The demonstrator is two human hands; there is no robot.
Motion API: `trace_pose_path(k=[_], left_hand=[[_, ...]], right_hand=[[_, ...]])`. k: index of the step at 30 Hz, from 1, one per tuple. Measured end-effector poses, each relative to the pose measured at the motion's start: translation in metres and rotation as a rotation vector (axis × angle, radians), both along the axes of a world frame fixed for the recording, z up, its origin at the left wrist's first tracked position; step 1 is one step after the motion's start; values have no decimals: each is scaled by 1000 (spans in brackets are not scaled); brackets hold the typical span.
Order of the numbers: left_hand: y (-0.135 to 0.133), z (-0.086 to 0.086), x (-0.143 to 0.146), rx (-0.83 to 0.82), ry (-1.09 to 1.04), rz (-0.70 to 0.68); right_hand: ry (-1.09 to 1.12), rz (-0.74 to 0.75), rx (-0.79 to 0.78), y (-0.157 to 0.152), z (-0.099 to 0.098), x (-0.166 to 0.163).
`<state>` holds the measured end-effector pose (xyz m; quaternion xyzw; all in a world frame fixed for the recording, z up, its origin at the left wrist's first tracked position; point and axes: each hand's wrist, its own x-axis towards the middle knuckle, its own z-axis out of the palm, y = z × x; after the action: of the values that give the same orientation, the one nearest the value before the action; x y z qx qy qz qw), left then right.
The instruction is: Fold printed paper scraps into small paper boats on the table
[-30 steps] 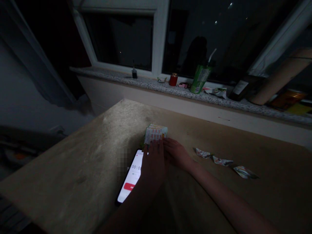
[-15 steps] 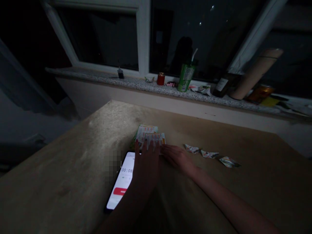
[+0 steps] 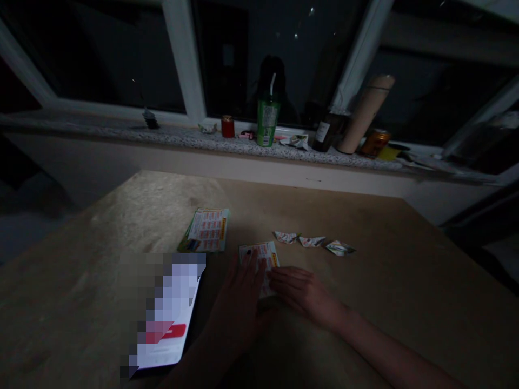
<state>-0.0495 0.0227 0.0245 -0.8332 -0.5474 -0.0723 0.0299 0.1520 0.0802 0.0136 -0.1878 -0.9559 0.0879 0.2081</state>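
A printed paper sheet (image 3: 259, 251) lies on the table in front of me. My left hand (image 3: 239, 286) rests flat over it with the fingers spread, hiding its lower left part. At the sheet's right edge is my right hand (image 3: 304, 292), its fingers close together on the paper; the thumb is hidden. A stack of similar printed sheets (image 3: 208, 227) sits to the upper left. Small folded paper pieces stand in a row beyond my right hand: a left one (image 3: 286, 237), a middle one (image 3: 312, 241) and a right one (image 3: 339, 248).
A lit phone (image 3: 172, 316) lies left of my left hand, partly pixelated. Along the granite windowsill (image 3: 178, 139) stand a red jar (image 3: 227, 127), a green cup with a straw (image 3: 267, 123), a dark bottle (image 3: 323, 133), a tall beige cylinder (image 3: 367, 113) and an orange can (image 3: 375, 143).
Both hands have brought one printed sheet away from the stack, toward me and to the right. The stack is now uncovered. The camera view has shifted to the right.
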Motion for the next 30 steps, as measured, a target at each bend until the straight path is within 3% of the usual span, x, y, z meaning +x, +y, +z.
trace_pose_path(k=[13,30], left_hand=[[-5,-5,11,-156,-90,-233],[-5,-11,32,-179,-35,-450]], right_hand=[[-16,-95,19,-29,6,43],[-86,-213,-122,-75,15,89]])
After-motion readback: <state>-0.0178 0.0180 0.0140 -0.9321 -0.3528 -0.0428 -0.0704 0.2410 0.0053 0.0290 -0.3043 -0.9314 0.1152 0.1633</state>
